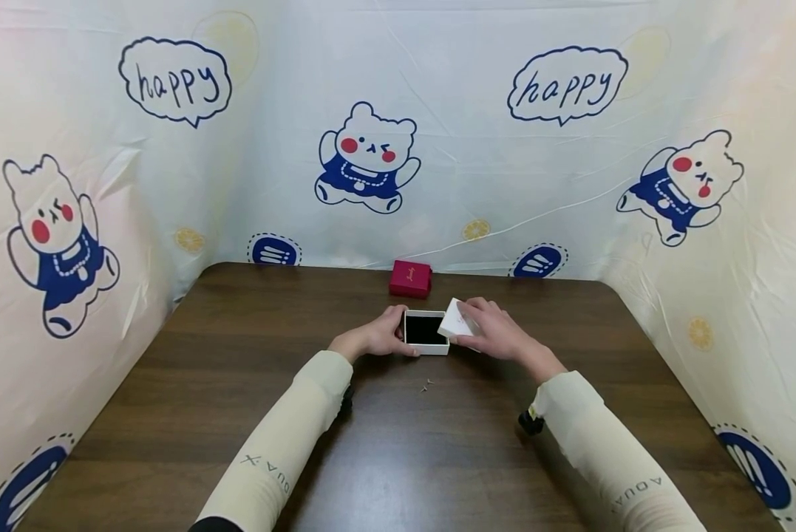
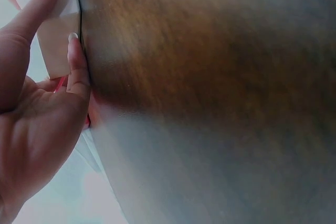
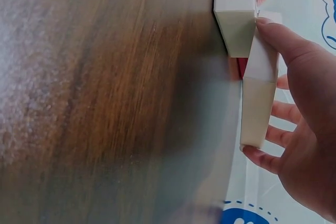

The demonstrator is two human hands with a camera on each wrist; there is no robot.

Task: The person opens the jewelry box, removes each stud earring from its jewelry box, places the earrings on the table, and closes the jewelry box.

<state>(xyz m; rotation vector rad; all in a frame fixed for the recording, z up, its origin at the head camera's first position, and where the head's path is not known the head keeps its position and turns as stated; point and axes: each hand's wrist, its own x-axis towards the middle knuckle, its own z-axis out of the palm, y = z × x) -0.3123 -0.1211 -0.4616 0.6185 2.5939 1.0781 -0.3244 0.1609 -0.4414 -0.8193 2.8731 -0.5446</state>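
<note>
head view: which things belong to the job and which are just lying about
Job, apparently:
- white rectangular cardboard box, black inside, in left grip
- white cardboard lid, in right grip

Lying about, seemingly:
- squarish red box, gold lettering
- tiny pale bits on brown wooden table; purpose unclear

We see a dark brown, wood-grained table (image 1: 464, 443), shiny toward its near side. At its far edge, around the middle, we find a red box (image 1: 409, 280). Nearer and slightly right sits an open white box (image 1: 431, 350), black inside; nearer again, we notice tiny pale pieces (image 1: 423, 389), too small to identify.
</note>
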